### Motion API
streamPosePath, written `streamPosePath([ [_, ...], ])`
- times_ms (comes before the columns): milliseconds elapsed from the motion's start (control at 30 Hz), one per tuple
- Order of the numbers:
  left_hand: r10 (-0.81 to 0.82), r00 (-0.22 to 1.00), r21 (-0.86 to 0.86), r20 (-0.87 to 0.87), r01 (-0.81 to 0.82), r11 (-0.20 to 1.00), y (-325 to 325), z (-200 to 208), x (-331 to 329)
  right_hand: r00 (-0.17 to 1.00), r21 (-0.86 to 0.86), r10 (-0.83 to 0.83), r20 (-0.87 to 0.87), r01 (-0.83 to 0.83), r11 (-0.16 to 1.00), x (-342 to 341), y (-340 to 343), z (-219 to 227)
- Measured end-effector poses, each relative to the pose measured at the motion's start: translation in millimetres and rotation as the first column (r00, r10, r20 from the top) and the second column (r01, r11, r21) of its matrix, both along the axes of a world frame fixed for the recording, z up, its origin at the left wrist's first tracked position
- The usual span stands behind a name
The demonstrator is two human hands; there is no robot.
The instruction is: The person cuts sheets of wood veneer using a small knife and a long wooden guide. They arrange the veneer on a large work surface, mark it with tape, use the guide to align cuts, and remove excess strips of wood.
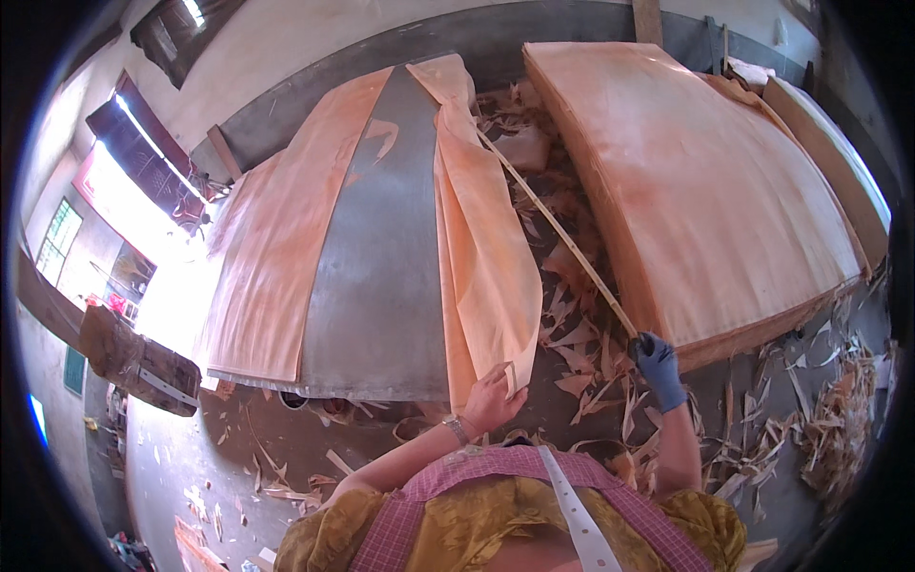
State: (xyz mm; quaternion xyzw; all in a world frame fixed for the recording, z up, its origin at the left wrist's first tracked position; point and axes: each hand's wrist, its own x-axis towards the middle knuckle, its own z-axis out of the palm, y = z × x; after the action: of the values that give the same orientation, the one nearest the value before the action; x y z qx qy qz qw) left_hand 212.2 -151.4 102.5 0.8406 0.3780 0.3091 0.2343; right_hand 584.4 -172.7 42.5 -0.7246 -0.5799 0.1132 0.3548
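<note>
My left hand [491, 398], bare with a band at the wrist, is closed on the near edge of a thin orange-tan wood veneer sheet [491, 248]. That sheet lies rippled and partly folded along the right side of a grey-topped table [376, 276]. Off the table's near right corner, my right hand [659, 370], in a blue-grey glove, is wrapped round the near end of a long, thin wooden stick [570, 243]. The stick slants away to the far left, its far end by the rippled sheet. Another veneer sheet [286, 248] lies flat along the table's left side.
To the right stands a thick stack of veneer sheets [724, 210]. Torn veneer scraps [577, 367] litter the gap and floor, with a larger heap [843, 419] at the right. A wooden post with a wrapped block [143, 367] juts in at the left.
</note>
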Motion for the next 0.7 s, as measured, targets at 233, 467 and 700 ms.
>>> streamPosePath([
  [233,-0.013,1.000,-0.062,-0.017,0.012,0.998,2,-9,-2,0.657,-0.350,-0.225,-0.719,-0.063,0.935,-52,11,45],
  [467,-0.048,0.995,-0.024,-0.092,0.046,0.999,0,-29,-12,0.628,-0.307,-0.201,-0.752,-0.063,0.950,-111,-10,-15],
  [700,0.015,1.000,-0.032,-0.016,-0.016,0.999,-7,-28,-14,0.468,-0.321,-0.266,-0.843,-0.041,0.946,-123,-24,-125],
])
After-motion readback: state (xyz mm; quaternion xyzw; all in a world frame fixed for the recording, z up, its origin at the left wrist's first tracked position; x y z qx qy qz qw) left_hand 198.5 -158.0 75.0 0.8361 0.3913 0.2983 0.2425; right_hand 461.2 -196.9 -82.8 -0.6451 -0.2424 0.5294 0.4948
